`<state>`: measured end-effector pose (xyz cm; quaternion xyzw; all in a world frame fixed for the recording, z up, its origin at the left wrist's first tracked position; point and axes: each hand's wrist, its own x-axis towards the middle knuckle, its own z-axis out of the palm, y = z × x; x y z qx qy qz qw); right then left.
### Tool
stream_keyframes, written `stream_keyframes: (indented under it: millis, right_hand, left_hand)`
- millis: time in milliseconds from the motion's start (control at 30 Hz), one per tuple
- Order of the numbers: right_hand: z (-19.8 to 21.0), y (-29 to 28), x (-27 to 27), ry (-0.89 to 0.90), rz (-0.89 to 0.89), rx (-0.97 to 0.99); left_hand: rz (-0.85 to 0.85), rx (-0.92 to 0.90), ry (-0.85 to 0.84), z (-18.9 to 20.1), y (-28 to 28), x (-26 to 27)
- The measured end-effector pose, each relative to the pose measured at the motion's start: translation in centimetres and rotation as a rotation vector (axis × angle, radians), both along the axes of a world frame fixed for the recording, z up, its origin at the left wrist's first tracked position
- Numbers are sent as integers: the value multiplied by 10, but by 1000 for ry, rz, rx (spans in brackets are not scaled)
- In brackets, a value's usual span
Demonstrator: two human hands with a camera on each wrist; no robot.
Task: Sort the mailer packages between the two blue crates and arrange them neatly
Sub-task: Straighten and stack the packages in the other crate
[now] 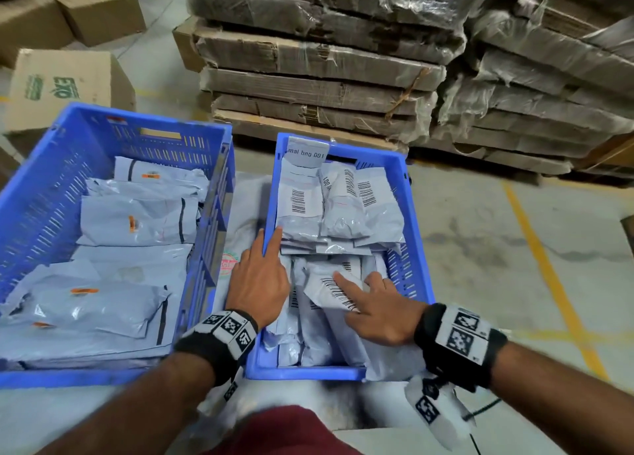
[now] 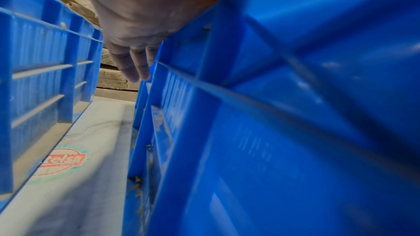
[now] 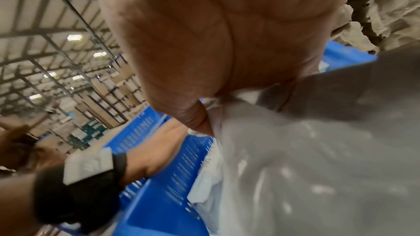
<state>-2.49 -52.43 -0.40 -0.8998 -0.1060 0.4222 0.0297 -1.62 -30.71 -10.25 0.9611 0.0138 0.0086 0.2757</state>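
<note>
Two blue crates stand side by side. The large left crate (image 1: 34,197) holds flat grey mailers with orange stickers (image 1: 137,221). The smaller right crate (image 1: 404,194) is packed with grey mailers bearing barcode labels (image 1: 302,197). My left hand (image 1: 260,279) rests on that crate's left rim, index finger reaching over it; in the left wrist view its fingers (image 2: 131,64) hang straight between the left crate (image 2: 34,60) and the right crate (image 2: 272,132). My right hand (image 1: 374,303) grips a barcode mailer (image 1: 326,285) inside the right crate, index finger on its label. In the right wrist view the thumb (image 3: 197,119) presses the grey mailer (image 3: 306,150).
Wrapped stacks of flattened cardboard (image 1: 326,60) rise just behind the crates. Cardboard boxes (image 1: 68,81) sit at the back left. The crates stand on a white sheet with a round red-and-green logo (image 2: 63,162). A yellow line (image 1: 549,266) crosses the concrete floor on the right.
</note>
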Motion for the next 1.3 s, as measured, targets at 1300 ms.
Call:
stream_keyframes:
  millis: [1300]
  right_hand:
    - [-16, 19, 27, -295, 298, 284]
  left_hand:
    - [17, -30, 0, 2, -2, 1]
